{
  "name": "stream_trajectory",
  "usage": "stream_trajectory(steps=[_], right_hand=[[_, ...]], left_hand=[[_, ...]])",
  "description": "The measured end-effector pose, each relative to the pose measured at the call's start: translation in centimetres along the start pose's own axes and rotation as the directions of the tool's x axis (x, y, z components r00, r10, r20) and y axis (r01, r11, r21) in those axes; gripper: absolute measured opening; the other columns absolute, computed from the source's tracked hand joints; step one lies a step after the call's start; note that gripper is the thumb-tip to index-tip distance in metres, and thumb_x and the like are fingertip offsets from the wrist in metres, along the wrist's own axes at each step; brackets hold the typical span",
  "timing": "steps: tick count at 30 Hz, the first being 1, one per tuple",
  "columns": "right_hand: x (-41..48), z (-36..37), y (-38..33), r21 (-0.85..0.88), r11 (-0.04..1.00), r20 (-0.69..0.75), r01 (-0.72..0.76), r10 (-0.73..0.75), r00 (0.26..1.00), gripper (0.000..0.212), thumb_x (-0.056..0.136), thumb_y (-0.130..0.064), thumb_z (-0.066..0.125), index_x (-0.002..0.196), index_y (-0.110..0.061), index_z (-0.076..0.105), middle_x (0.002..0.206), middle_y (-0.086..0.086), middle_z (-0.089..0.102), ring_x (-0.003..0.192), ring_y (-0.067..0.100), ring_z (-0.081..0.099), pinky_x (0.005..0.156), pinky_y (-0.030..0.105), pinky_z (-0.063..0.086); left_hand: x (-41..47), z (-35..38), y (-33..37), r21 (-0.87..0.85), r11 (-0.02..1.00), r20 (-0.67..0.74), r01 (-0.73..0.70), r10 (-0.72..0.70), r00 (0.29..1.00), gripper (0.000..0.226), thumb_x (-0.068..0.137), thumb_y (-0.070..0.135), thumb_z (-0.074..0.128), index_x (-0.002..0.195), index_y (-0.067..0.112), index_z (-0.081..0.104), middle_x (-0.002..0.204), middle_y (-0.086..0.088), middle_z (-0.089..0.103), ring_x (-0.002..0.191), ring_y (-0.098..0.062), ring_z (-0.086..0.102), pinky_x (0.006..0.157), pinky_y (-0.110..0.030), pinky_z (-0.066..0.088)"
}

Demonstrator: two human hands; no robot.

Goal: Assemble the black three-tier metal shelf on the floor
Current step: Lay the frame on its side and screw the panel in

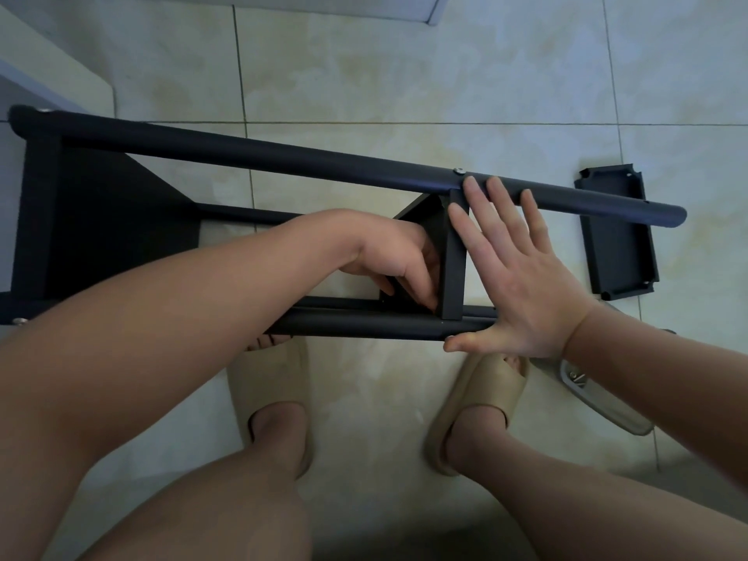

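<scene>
Both hands seat the middle tier [453, 257] between poles [283, 155]: our left hand [388, 257] grips it, fingers curled; our right hand [522, 285] presses flat-fingered

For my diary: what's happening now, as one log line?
frame: lying sideways | left hand: fingers on middle tier | right hand: flat against it | loose tier: on floor

The pale cream tiled floor [364, 74], crossed by dark grout lines, carries a partly built black tubular metal shelf frame [283, 159] lying on its side from 9 to 3 o'clock. A loose black rectangular metal shelf tray [615, 236] lies flat at 3 o'clock by the frame's end. Two beige foam sandals [485, 382] stand at 6 o'clock, and a grey mat's edge [283, 6] lies at 12.
</scene>
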State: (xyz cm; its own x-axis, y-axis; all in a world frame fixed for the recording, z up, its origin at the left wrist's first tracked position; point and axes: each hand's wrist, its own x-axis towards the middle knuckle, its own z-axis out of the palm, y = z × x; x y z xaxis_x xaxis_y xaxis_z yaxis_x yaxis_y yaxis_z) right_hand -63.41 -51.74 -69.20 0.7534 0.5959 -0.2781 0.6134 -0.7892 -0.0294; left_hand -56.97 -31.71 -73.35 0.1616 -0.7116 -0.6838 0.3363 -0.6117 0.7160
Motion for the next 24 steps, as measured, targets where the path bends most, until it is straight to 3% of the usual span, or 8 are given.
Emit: stream_trajectory(steps=[6, 16, 19, 24], right_hand=[[0.37, 0.14, 0.40, 0.018, 1.000, -0.010, 0.009, -0.009, 1.000, 0.130, 0.074, -0.098, 0.030, 0.161, -0.005, 0.005, 0.168, 0.021, 0.000, 0.155, 0.042, -0.003, 0.122, 0.065, 0.005], [0.32, 0.11, 0.43, 0.018, 1.000, -0.009, 0.012, -0.012, 1.000, 0.130, 0.074, -0.098, 0.031, 0.162, -0.006, 0.002, 0.169, 0.020, -0.003, 0.155, 0.040, -0.006, 0.123, 0.063, 0.002], [0.31, 0.08, 0.39, 0.015, 1.000, -0.005, 0.011, -0.011, 1.000, 0.130, 0.074, -0.098, 0.031, 0.161, -0.006, 0.002, 0.168, 0.020, -0.002, 0.155, 0.041, -0.005, 0.123, 0.064, 0.003], [0.31, -0.02, 0.34, 0.017, 1.000, 0.000, 0.009, -0.009, 1.000, 0.131, 0.074, -0.098, 0.031, 0.161, -0.005, 0.004, 0.168, 0.021, -0.001, 0.155, 0.041, -0.004, 0.122, 0.065, 0.004]], left_hand=[[0.04, -0.37, 0.24, 0.014, 0.999, 0.019, 0.037, -0.037, 0.999, 0.006, 0.090, 0.022, 0.067, 0.091, 0.024, 0.073, 0.094, 0.007, 0.078, 0.105, -0.011, 0.070, 0.104, -0.041, 0.043], [0.10, -0.19, 0.11, -0.063, 0.998, 0.048, 0.022, -0.019, 0.999, 0.016, 0.088, 0.006, 0.069, 0.100, 0.016, 0.073, 0.099, 0.000, 0.077, 0.102, -0.015, 0.071, 0.112, -0.049, 0.041], [0.05, -0.23, 0.25, -0.048, 0.998, 0.059, 0.048, -0.045, 0.997, 0.017, 0.091, 0.010, 0.063, 0.102, 0.018, 0.073, 0.103, 0.002, 0.078, 0.107, -0.014, 0.070, 0.112, -0.047, 0.040], [0.10, -0.09, 0.31, 0.002, 0.998, 0.024, 0.066, -0.066, 0.997, 0.008, 0.092, 0.021, 0.064, 0.092, 0.024, 0.072, 0.092, 0.008, 0.078, 0.104, -0.013, 0.069, 0.107, -0.043, 0.043]])
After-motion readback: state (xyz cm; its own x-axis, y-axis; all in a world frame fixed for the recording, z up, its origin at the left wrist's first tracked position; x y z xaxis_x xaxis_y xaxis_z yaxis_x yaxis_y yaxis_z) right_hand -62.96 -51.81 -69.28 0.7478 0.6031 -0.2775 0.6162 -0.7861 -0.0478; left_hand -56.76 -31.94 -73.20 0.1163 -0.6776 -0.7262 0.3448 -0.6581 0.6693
